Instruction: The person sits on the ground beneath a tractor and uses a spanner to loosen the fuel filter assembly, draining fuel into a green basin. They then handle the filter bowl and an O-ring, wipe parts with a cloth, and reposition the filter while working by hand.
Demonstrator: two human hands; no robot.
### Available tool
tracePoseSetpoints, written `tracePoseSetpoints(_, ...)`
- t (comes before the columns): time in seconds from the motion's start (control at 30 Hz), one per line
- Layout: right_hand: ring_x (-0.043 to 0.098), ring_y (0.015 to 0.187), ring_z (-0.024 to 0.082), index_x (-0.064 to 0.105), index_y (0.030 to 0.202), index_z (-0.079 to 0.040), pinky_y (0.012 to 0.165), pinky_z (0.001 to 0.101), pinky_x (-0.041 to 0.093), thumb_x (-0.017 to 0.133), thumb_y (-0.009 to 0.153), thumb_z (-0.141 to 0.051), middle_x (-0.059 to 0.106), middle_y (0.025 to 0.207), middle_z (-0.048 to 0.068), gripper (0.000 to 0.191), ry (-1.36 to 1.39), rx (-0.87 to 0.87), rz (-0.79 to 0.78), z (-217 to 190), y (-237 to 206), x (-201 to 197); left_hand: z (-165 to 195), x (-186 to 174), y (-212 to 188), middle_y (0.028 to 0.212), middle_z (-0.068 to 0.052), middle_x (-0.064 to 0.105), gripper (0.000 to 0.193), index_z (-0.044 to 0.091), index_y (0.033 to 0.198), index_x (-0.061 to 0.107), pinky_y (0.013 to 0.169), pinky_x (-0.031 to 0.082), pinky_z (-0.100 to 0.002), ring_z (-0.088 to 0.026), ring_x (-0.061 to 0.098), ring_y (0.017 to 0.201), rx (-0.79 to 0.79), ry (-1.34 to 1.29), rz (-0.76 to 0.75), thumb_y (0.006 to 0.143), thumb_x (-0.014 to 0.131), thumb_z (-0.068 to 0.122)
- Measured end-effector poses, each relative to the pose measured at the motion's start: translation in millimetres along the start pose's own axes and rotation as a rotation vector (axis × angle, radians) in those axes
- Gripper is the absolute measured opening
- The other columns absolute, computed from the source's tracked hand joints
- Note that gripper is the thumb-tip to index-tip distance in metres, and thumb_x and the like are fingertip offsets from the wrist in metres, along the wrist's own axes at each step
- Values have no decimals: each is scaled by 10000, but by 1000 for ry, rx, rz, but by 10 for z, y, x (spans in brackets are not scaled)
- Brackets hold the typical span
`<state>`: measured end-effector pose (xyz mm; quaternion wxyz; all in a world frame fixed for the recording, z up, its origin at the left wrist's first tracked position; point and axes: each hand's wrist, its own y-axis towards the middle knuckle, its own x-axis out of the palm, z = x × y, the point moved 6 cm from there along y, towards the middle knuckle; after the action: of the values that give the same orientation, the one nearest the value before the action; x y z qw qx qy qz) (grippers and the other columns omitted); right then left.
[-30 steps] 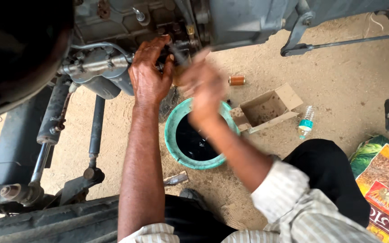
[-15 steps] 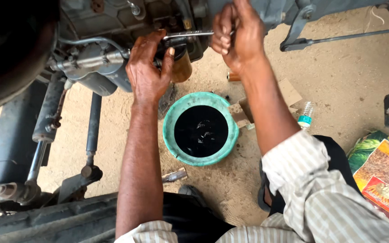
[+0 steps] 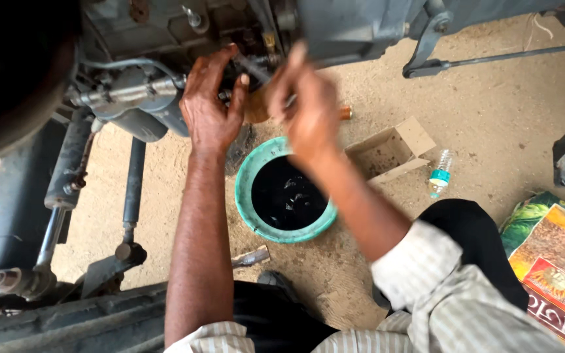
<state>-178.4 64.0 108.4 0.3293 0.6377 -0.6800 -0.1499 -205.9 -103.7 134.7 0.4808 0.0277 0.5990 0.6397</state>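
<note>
Head view: left hand (image 3: pixel 210 108) touches greasy metal engine (image 3: pixel 165 39).

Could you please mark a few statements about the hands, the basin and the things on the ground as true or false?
1. The left hand rests against the grey machine. True.
2. The green basin on the ground is empty and dry. False: it holds a dark liquid.
3. The right hand is raised above the basin, close to the machine. True.
4. The cardboard box is shut. False: its flap stands open and the inside shows.
5. A small plastic bottle lies on the sandy ground beside the box. True.
6. The printed sack lies left of the basin. False: it lies at the right edge of the view.
</note>
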Motion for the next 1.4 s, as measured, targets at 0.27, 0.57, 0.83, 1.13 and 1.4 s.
tracePoseSetpoints(0.27, 354, 435, 137, 475, 661, -142, 435, 315, 348, 445, 1109, -464, 418, 556, 2, 552, 471, 411, 53, 323, 667, -545, -142, 124, -88, 1344, -71, 711, 432, 134, 1330, 677, 1103, 545, -432, -282, 639, 1286, -66, -21, -12, 917, 801, 140)
tracePoseSetpoints(0.57, 560, 752, 139, 565, 815, -77, 671, 357, 509, 402, 1172, -479, 564, 786, 57, 562, 119, 22, 38, 83, -541, 999, -224, 168, -45, 1362, -55, 717, 367, 198, 1371, 666, 1191, 480, -494, -267, 673, 1299, -19, -69, -9, 1030, 746, 305)
tracePoseSetpoints(0.83, 370, 471, 112, 470, 763, -137, 443, 293, 337, 419, 1139, -469, 426, 575, 25, 505, 377, -13, -44, 97, 69, 19, -67, 37, -58, 1355, -95, 708, 391, 120, 1358, 658, 1179, 469, -500, -342, 639, 1314, -18, -73, 32, 999, 742, 248)
tracePoseSetpoints(1.13, 459, 613, 76, 652, 1274, -220, 538, 238, 394, 389, 1126, -508, 515, 739, -2, 417, 190, 130, 203, 104, -15, 40, -75, 36, -59, 1361, -103, 699, 430, 128, 1349, 677, 1148, 486, -478, -366, 597, 1331, -12, -7, 15, 941, 757, 235)
tracePoseSetpoints(1.4, 557, 638, 90, 538, 752, -163, 591, 293, 482, 302, 1127, -462, 575, 712, -6, 534, -175, 7, -30, 151, -392, 558, -161, 82, -54, 1372, -108, 677, 446, 119, 1359, 647, 1123, 469, -496, -382, 626, 1290, -126, -106, 37, 986, 733, 350)
